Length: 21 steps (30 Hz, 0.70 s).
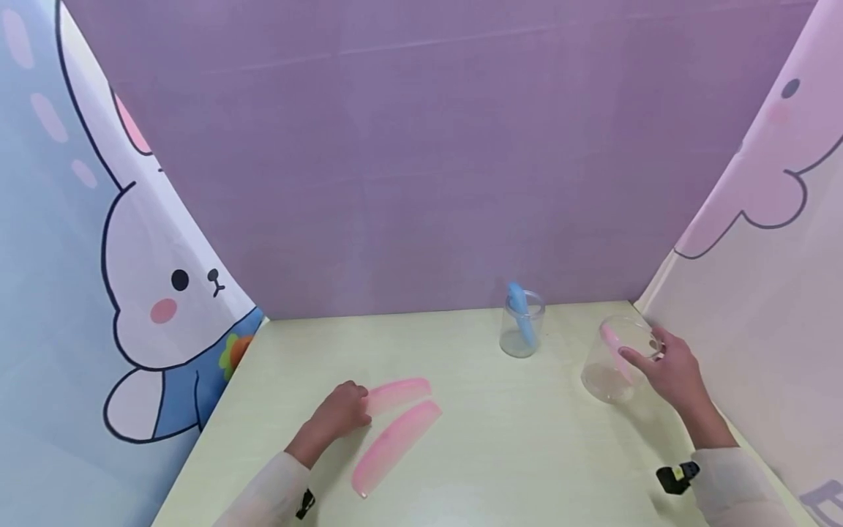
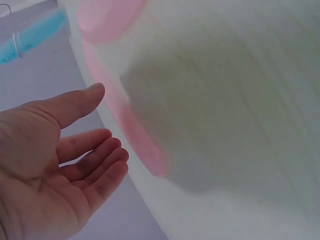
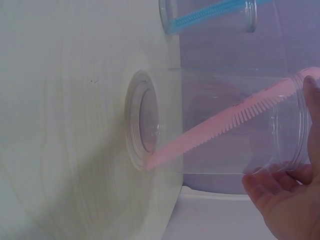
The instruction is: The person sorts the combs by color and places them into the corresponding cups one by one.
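Loosely, the left hand [image 1: 339, 411] hovered with its grip released, thumb and fingers parted, at the left end of the upper pink comb [image 1: 398, 394]; whether it touched the comb could not be told. The right hand [image 1: 672, 369] had its grip closed on the mouth of a clear jar [image 1: 596, 380], thumb on one side of the rim and fingers on the other. Inside that jar leaned a slim pink comb [image 3: 215, 129], its teeth showing, low end at the base and high end by the rim. Just below the upper comb, a lower pink comb [image 1: 395, 448] lay slantwise on the pale surface [image 1: 514, 454]. Farther back, left of the held jar, stood a second clear jar [image 1: 510, 342] with a blue comb [image 1: 520, 307] leaning in it and poking above the rim. A purple backdrop [image 1: 408, 161] rose behind, with a cartoon rabbit [image 1: 148, 271] on the left panel and a pink cartoon figure [image 1: 767, 161] on the right.
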Available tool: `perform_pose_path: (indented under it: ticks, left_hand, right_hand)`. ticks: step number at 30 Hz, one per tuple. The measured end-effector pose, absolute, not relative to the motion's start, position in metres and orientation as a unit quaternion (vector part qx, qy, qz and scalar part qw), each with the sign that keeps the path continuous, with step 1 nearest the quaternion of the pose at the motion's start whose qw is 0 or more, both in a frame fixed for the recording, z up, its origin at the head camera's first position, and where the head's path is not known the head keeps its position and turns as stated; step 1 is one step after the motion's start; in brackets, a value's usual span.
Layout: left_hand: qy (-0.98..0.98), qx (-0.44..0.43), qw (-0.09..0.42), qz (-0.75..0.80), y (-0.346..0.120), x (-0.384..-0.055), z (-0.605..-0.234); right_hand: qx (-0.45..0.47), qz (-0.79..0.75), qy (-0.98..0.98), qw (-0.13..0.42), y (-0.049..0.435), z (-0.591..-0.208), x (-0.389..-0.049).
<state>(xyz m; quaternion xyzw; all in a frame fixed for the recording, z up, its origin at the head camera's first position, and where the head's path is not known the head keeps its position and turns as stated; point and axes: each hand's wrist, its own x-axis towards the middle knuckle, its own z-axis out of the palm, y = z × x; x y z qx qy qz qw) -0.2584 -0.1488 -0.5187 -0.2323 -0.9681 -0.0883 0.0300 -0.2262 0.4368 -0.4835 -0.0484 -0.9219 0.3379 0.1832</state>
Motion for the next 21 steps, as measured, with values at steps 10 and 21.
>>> perform_pose_path:
  ticks: [10, 21]
  left_hand:
    - [-0.976, -0.206, 0.037, -0.060, -0.164, -0.266, -0.524]
    - [-0.987, -0.117, -0.023, -0.104, -0.185, -0.264, -0.525]
  right_hand:
    - [-0.043, 0.334, -0.922, 0.191, 0.434, -0.480, -0.227]
    - [-0.042, 0.327, -0.924, 0.195, 0.437, -0.483, -0.228]
